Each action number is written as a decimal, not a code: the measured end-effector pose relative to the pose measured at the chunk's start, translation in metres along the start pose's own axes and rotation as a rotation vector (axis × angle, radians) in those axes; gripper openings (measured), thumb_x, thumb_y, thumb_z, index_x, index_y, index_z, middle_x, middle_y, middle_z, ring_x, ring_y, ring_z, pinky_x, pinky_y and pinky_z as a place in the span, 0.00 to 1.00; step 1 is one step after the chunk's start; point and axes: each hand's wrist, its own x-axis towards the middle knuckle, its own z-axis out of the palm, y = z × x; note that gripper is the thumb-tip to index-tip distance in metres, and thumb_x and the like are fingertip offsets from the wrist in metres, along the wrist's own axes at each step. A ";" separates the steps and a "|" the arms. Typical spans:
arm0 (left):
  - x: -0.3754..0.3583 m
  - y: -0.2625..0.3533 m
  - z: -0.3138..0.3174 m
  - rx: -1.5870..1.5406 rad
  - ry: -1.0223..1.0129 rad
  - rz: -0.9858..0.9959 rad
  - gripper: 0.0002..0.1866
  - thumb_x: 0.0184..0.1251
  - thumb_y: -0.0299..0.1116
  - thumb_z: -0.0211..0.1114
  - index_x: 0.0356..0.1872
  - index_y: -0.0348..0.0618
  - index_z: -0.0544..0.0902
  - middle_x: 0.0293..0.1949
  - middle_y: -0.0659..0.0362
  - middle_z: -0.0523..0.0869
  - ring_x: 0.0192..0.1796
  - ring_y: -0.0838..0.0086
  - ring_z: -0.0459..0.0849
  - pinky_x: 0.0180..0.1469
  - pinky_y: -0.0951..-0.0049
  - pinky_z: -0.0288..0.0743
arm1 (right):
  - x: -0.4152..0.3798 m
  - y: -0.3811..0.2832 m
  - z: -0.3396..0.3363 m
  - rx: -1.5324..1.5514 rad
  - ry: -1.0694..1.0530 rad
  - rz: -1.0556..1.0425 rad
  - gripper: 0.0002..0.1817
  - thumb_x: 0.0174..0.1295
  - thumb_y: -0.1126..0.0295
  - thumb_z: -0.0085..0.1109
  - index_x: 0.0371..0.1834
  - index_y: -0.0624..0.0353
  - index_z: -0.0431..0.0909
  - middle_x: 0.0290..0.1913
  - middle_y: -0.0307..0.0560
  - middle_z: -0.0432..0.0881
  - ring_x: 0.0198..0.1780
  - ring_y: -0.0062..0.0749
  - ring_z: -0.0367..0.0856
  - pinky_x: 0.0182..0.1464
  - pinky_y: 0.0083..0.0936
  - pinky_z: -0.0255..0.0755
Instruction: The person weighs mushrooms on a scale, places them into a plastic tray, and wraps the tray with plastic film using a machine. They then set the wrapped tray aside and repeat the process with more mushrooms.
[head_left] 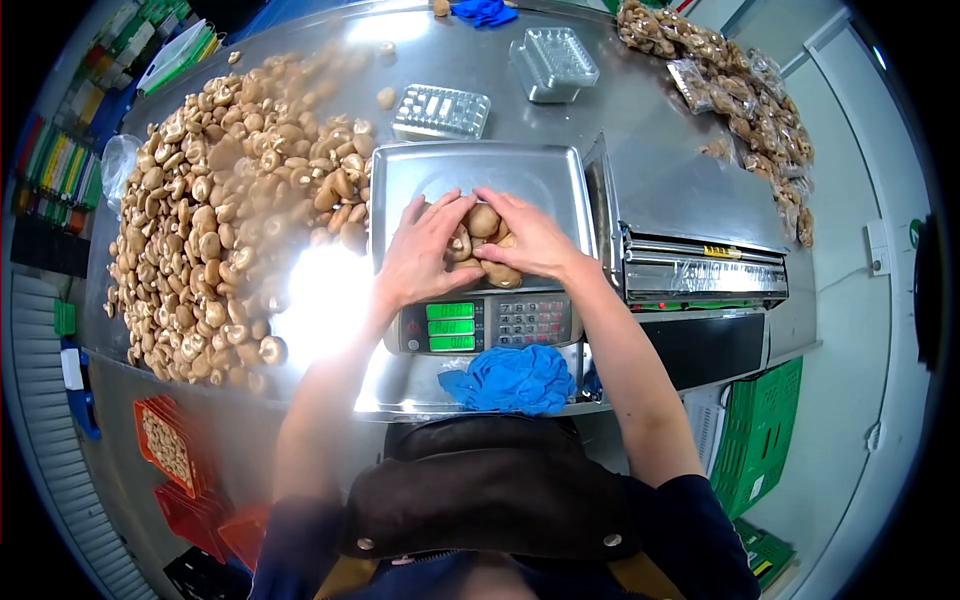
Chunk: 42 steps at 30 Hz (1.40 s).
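Left of the digital scale (500,165), loose shiitake mushrooms (205,240) lay heaped on the steel surface (455,55). Over the scale, the left hand (422,248) had its fingers half-curled, holding one side of a shiitake cluster (484,220); the right hand (535,240), fingers partly spread, gripped its other side. Right of the scale stood a wrapping machine (705,270) and, farther right, bagged shiitake (765,130).
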 end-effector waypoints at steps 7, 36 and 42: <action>-0.002 0.000 0.001 -0.021 0.035 -0.002 0.47 0.46 0.44 0.76 0.68 0.40 0.63 0.64 0.47 0.73 0.72 0.55 0.65 0.73 0.47 0.50 | 0.002 0.011 0.004 -0.001 0.058 -0.097 0.37 0.54 0.64 0.70 0.67 0.58 0.66 0.62 0.57 0.73 0.64 0.51 0.71 0.66 0.37 0.65; -0.005 0.046 -0.012 -0.637 0.289 -0.333 0.24 0.53 0.23 0.72 0.53 0.41 0.79 0.43 0.55 0.82 0.38 0.70 0.83 0.41 0.73 0.78 | -0.089 -0.012 0.035 -0.092 0.319 -0.012 0.25 0.48 0.72 0.74 0.51 0.53 0.75 0.42 0.40 0.79 0.31 0.30 0.82 0.32 0.25 0.76; -0.003 0.060 0.000 -0.361 -0.073 -0.214 0.24 0.51 0.22 0.72 0.53 0.38 0.79 0.37 0.54 0.82 0.35 0.67 0.82 0.38 0.70 0.77 | -0.119 -0.001 0.029 0.714 0.683 0.232 0.26 0.54 0.82 0.67 0.56 0.66 0.67 0.46 0.47 0.79 0.42 0.24 0.82 0.37 0.16 0.77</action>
